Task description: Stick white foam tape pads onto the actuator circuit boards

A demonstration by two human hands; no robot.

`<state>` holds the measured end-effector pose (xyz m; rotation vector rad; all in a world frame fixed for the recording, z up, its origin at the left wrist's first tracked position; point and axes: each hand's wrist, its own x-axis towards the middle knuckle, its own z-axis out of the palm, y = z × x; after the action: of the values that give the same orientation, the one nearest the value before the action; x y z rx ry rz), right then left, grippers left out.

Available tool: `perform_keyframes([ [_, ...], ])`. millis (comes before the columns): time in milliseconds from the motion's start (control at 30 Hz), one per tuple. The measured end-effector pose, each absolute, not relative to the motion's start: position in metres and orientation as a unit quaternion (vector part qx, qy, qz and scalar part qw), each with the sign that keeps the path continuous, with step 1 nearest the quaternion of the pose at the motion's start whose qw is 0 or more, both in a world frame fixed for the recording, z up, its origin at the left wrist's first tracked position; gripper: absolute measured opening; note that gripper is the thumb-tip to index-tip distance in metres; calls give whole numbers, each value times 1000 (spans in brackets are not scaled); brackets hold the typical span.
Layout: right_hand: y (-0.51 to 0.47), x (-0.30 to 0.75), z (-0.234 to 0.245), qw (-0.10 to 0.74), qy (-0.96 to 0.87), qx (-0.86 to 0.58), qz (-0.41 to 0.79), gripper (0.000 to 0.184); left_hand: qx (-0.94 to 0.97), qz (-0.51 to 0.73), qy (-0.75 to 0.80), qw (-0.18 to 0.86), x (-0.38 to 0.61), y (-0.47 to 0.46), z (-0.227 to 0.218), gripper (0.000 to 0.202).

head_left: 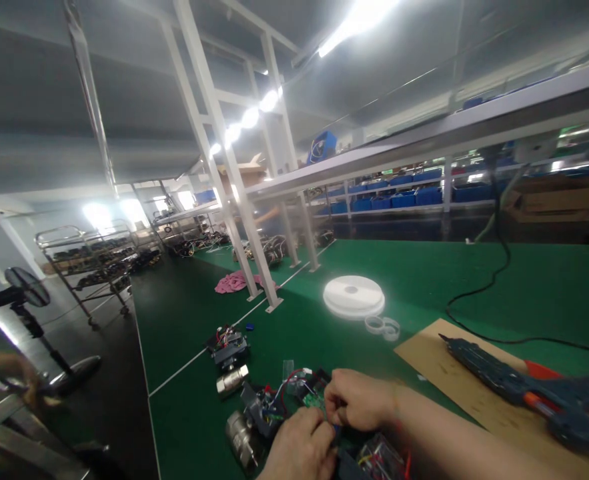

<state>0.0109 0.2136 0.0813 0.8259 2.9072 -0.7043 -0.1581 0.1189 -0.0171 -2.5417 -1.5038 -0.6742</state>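
Note:
At the near edge of the green bench, both my hands work on a small dark unit (pixel 264 407) with a green circuit board (pixel 315 401) and red and blue wires. My left hand (pixel 299 448) comes up from below, fingers curled onto the unit's wired part. My right hand (pixel 358 400) reaches in from the right, its fingers pinched together just beside the board; what they pinch is hidden. A metal valve fitting (pixel 241 437) hangs off the unit's left side.
A second wired unit (pixel 229 347) with a metal fitting (pixel 232 379) lies behind. A blue glue gun (pixel 519 387) rests on cardboard (pixel 454 380) at right, near a black cable (pixel 494 273). Beyond are a white tape reel (pixel 353 295), white frame posts (pixel 254 253), a pink cloth (pixel 231 282), and a trolley (pixel 94 267) and fan (pixel 24 293) left.

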Motion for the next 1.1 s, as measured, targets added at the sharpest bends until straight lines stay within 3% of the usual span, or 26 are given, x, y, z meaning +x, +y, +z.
perform_keyframes([
  [167,210,32,87,-30,957,244,-154,13,-834,-240,-488,91,-160,120,-20,25],
  [400,212,36,89,-26,978,186,-95,16,-833,-244,-490,84,-157,117,-14,26],
  [833,216,35,83,22,975,179,-129,21,-833,-232,-502,1,-147,108,-5,19],
  [1033,222,39,79,46,962,201,-179,22,-825,-261,-499,-50,-164,86,48,10],
  [1100,224,41,80,50,958,199,-200,23,-746,-310,-589,-22,-189,84,71,24],
])
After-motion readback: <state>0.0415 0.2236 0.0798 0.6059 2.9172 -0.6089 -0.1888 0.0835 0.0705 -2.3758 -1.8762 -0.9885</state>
